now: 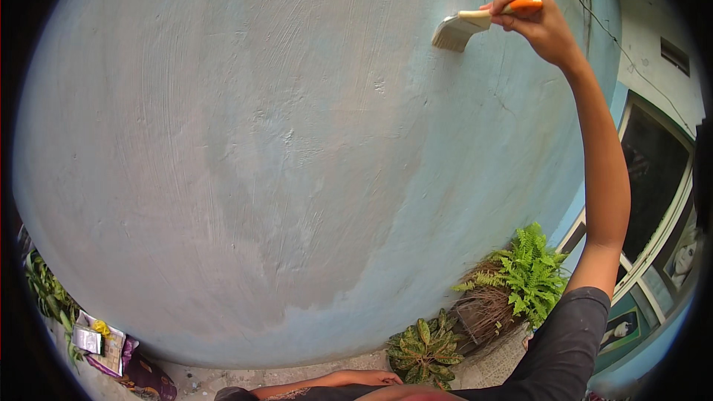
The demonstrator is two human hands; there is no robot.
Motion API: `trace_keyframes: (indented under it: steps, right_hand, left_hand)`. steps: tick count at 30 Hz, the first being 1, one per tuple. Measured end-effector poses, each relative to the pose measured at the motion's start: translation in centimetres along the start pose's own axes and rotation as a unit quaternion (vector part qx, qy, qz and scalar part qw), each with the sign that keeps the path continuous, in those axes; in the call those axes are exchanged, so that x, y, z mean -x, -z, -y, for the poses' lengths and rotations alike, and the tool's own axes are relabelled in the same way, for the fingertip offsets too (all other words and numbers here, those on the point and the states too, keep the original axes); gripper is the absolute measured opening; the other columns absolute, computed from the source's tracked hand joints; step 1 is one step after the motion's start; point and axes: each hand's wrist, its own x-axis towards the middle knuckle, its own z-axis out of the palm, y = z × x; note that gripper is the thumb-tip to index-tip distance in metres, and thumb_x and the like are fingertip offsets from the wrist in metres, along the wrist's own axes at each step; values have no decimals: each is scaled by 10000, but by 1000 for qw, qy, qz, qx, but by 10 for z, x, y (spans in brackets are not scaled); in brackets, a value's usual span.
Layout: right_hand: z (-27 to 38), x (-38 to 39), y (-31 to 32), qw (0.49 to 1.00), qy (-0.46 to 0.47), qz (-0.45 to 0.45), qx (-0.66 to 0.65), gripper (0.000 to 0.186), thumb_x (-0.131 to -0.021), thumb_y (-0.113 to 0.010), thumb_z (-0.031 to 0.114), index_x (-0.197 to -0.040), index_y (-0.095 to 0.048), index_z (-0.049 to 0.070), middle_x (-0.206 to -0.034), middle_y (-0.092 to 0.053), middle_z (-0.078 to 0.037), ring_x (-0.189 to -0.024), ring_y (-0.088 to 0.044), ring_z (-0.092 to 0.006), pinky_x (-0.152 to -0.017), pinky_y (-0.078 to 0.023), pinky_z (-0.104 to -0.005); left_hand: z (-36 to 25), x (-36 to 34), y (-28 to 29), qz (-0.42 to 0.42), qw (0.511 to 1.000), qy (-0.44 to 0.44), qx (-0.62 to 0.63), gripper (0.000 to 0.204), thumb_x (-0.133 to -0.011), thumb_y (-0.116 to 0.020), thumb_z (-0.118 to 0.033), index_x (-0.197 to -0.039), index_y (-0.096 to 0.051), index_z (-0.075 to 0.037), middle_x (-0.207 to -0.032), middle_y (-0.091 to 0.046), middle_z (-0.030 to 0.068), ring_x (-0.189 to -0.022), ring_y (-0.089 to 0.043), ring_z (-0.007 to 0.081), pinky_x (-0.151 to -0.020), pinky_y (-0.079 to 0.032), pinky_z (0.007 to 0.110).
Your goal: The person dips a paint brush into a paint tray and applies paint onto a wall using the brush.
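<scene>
My right hand (538, 21) is raised high, its fingers closed round the orange handle of a wide paintbrush (460, 28). The brush's pale bristles are bent against the wall (312, 141). Greyish paint with visible strokes covers much of the wall's left and middle, while light blue shows on the right and along the bottom. My left hand (375, 377) rests low, close to my body, with its fingers stretched out and nothing seen in them.
Below the wall on the right stand a potted fern (531, 271) and a speckled leafy plant (425, 350). At lower left are another plant (48, 286), a silver packet (88, 339) and a purple bag (145, 375). A framed window (653, 163) and hanging wire (594, 18) are to the right.
</scene>
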Motion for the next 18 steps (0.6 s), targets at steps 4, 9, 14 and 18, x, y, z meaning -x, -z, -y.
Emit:
trace_keyframes:
  steps: [4,9,14,18]
  right_hand:
    - [-12,-83,68,974,41,-212,71,50,-868,-741,39,-893,-732,-3,-792,-715,-34,-701,-651,-119,-621,-555,-258]
    - [-56,-156,92,927,93,-335,142,11,-859,-746,31,-869,-744,27,-791,-719,-28,-701,-653,-117,-648,-543,-271]
    - [-54,-65,42,971,160,-97,150,69,-934,-695,90,-989,-700,47,-1021,-740,-84,-947,-713,-211,-862,-601,-322]
    - [41,20,-26,973,179,64,128,110,-794,-736,-65,-822,-666,14,-800,-708,-75,-709,-662,-243,-690,-550,-335]
  left_hand:
    - [-11,-2,0,-51,998,13,-22,444,-1069,-498,-274,-1425,-468,-10,-1341,-597,144,-1238,-572,194,-1009,-448,323]
    - [-26,-23,13,-90,995,7,-32,456,-1071,-497,-296,-1433,-472,-20,-1355,-591,125,-1250,-558,192,-1016,-440,316]
    - [-37,-51,5,-129,992,1,-16,445,-1088,-459,-264,-1475,-438,-46,-1279,-606,84,-1192,-546,171,-1023,-411,328]
    - [-31,-60,7,-143,990,-9,-2,480,-1076,-490,-320,-1465,-449,-42,-1296,-603,96,-1200,-553,180,-1012,-426,330]
